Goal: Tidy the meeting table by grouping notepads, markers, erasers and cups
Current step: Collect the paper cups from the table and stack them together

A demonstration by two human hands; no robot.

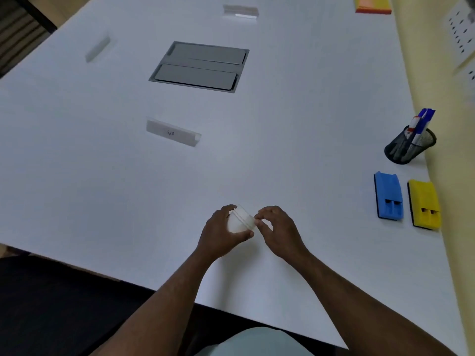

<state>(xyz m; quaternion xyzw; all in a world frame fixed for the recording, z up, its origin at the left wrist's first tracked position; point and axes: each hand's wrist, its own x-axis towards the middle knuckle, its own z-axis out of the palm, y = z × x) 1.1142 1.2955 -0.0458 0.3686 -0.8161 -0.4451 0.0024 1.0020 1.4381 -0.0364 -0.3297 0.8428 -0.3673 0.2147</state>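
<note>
Two erasers, blue (388, 196) and yellow (424, 204); one mesh marker holder (410, 146). Left hand (221, 233) grips nested white cups (241, 220) sideways. Right hand (279, 228) pinches their rim.

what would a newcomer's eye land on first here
Probably the two hands at the table's near edge: the left hand wraps white stacked cups while the right hand pinches their rim. Next, the blue eraser and yellow eraser side by side at right, behind them a mesh marker holder.

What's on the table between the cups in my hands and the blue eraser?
Nothing: in the head view, only bare white table lies between the cups and the blue eraser.
</note>
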